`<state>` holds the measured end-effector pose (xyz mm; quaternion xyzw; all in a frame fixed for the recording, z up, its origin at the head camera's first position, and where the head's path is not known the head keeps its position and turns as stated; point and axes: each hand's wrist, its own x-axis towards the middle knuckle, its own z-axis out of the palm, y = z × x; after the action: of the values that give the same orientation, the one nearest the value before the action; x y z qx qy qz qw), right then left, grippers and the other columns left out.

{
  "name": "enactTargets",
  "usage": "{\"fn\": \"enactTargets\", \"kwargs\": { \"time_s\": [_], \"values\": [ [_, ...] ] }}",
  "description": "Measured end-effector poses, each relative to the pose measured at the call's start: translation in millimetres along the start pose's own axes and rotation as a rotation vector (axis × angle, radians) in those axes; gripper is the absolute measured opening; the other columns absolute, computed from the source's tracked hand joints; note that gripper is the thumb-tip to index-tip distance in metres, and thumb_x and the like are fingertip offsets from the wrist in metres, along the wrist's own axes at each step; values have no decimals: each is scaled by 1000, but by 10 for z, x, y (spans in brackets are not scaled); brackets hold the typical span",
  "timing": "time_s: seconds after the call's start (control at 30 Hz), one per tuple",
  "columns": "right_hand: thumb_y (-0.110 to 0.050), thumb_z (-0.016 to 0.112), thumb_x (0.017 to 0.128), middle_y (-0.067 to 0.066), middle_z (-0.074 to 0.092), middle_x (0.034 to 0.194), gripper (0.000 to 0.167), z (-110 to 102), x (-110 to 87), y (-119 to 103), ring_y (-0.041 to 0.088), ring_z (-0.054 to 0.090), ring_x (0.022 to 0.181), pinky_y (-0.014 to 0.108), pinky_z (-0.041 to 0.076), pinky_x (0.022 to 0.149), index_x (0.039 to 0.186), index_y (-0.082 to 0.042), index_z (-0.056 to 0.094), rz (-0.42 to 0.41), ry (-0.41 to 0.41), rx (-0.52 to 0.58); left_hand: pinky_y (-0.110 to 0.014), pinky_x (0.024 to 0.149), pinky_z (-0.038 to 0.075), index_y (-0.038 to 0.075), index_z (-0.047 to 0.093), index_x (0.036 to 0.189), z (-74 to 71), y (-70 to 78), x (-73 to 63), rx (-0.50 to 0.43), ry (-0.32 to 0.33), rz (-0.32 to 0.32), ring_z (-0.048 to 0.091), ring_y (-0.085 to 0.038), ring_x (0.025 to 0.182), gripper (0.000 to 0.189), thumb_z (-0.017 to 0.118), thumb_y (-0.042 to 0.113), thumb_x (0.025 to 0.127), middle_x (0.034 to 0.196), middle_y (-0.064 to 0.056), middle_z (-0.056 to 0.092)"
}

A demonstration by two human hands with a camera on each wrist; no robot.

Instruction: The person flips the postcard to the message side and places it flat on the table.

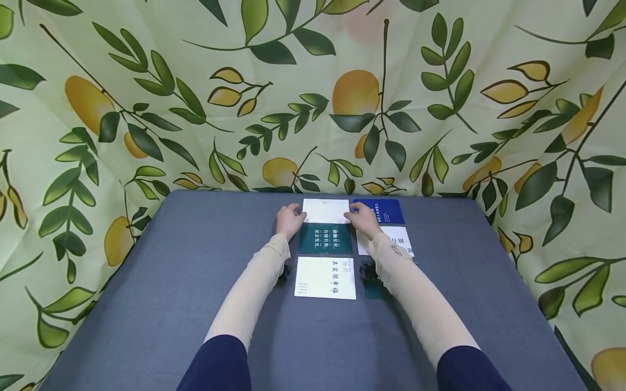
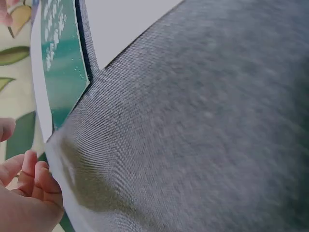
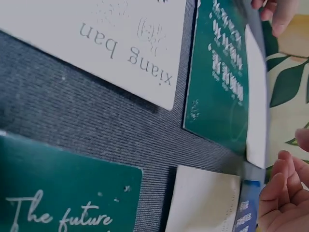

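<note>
Behind both hands rises a cream fabric backdrop point(image 1: 279, 92) printed with green leaves and orange fruit. Beneath them spreads the table point(image 1: 161, 304), covered in grey-blue cloth. Cream sleeves, navy toward the elbows, run from the near side up to each hand.

Six rectangular cards lie in two columns. Nearest the person, in the column between the forearms, is a white card with dark vertical characters point(image 1: 318, 277). Just beyond it, slightly nearer than the hands, is a dark green card with white writing point(image 1: 325, 239). Farthest in that column, directly between the hands, lies a plain white card with a tiny mark point(image 1: 326, 210). Beside and beyond the right hand is a navy blue card with white lettering point(image 1: 388, 212); partly under the right forearm is a white card with black print point(image 1: 402, 239). Nearer than the right hand, a green card reading "The future" in white script point(image 3: 72, 188) is mostly covered by the forearm in the head view.

The left hand point(image 1: 289, 220) is at the plain card's left edge, the right hand point(image 1: 364, 218) at its right edge. On each, the thumb stands apart from loosely bent fingers.
</note>
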<state>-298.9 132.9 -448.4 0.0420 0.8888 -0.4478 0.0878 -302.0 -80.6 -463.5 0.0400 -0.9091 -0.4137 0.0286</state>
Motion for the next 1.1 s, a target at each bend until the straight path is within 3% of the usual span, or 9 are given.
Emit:
{"fn": "enactTargets", "kwargs": {
  "time_s": [0.23, 0.33, 0.57, 0.77, 1.1],
  "values": [
    [-29, 54, 92, 14, 55, 110, 49, -40, -93, -4, 25, 52, 92, 32, 44, 76, 135, -7, 44, -52, 30, -15, -39, 85, 45, 0, 51, 131, -65, 66, -129, -89, -38, 20, 51, -28, 93, 49, 61, 22, 89, 104, -18, 56],
    [-31, 55, 92, 14, 55, 111, 52, -35, -136, 38, 25, 52, 92, 31, 43, 74, 137, -7, 42, -70, 16, -32, -38, 85, 44, 1, 49, 133, -76, 80, -213, -123, -50, 1, 50, -26, 92, 50, 61, 22, 89, 105, -17, 54],
    [-31, 57, 90, 18, 51, 126, 60, -9, -275, 115, 33, 50, 115, 45, 45, 93, 140, -6, 36, -62, -27, -23, -40, 88, 44, 2, 43, 137, -150, 54, -398, -168, -93, -21, 50, -29, 101, 57, 63, 22, 87, 114, -20, 51],
    [-34, 57, 90, 20, 46, 135, 64, 35, -391, 168, 37, 46, 123, 50, 42, 98, 143, -7, 31, -29, -78, -37, -44, 94, 46, 4, 38, 141, -188, 0, -531, -173, -167, -50, 51, -35, 113, 66, 68, 18, 83, 122, -21, 47],
    [-36, 58, 90, 21, 39, 143, 69, 159, -522, 210, 38, 40, 130, 53, 37, 103, 145, -9, 27, 21, -126, -26, -45, 97, 43, 3, 34, 143, -135, -78, -666, -164, -241, -105, 50, -32, 114, 74, 71, 16, 80, 128, -21, 46]
  ]
}}
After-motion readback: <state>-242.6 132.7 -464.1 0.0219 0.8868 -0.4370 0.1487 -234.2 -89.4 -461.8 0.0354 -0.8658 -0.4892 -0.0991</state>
